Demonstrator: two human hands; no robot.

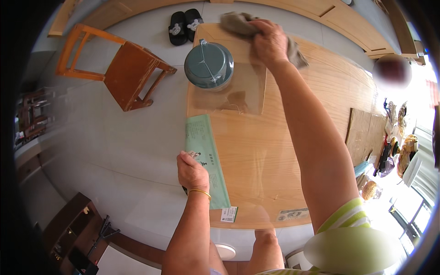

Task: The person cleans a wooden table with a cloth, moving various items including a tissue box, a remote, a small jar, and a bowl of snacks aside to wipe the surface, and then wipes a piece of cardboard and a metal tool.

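My right hand [271, 43] presses a grey-brown cloth [240, 24] near the far edge of the wooden table [254, 144]; part of the cloth hangs out behind the wrist. At the table's left edge my left hand [193, 172] is curled beside a green printed sheet [215, 182]; its fingertips are hidden, so whether it grips anything cannot be told. Left of the cloth stands a round blue-green lidded container [206, 65] wrapped in clear plastic, beside a transparent mat [252, 89]. A small printed card [229, 214] and a banknote-like paper [293, 214] lie at the near edge.
A wooden chair [127, 74] stands on the floor to the left, with black slippers [177, 29] beyond it. Flattened cardboard [364, 135] and several bagged items lie at the right end of the table. Wooden cabinets [302, 10] line the far side.
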